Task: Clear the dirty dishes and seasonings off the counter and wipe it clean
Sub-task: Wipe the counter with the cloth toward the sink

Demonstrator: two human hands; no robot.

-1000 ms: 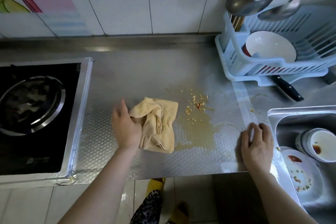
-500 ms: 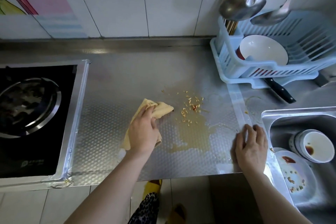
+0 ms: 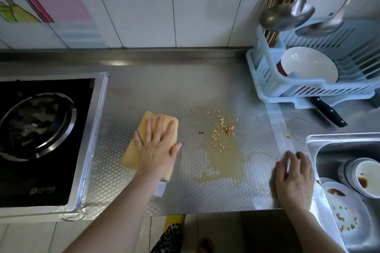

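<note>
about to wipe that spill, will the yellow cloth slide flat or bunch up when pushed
The yellow cloth looks soft, folded into a pad, so it probably bunches unless pressed. The left hand lies flat on it, which should help. On the wet spill it may drag.

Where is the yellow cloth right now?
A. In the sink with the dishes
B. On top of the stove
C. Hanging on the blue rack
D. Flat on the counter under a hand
D. The left hand presses flat on the cloth, which lies on the counter between the stove and the spill.
</note>
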